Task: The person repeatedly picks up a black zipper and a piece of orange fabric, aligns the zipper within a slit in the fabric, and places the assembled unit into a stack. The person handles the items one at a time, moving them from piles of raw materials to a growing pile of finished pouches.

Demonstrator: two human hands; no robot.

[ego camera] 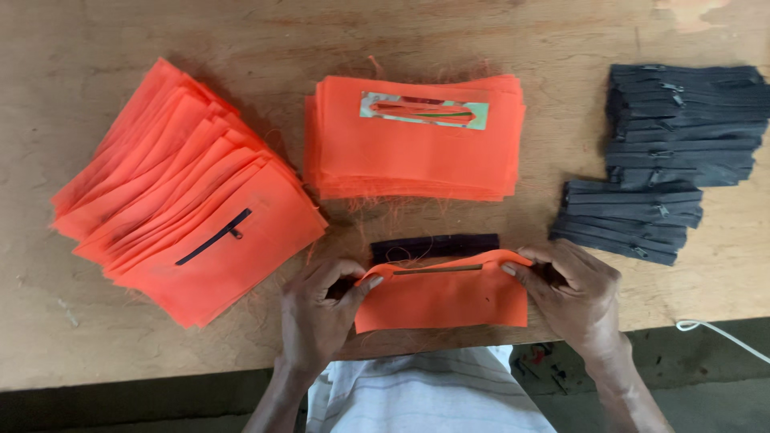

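An orange fabric piece [441, 301] lies at the table's near edge, its top edge folded over a dark zipper [437, 245] that shows just behind it. My left hand [317, 309] pinches the piece's left end between thumb and fingers. At the right end my right hand [573, 293] grips the folded edge the same way. A thin slot runs along the fold between both hands.
A fanned stack of orange pieces [184, 208] with sewn-in zippers lies at the left. A squared stack of orange pieces [413, 148] with a cut window sits behind the hands. Black zippers [674, 148] are piled at the right. The wooden table [497, 40] ends near my body; a white cord [722, 333] hangs below.
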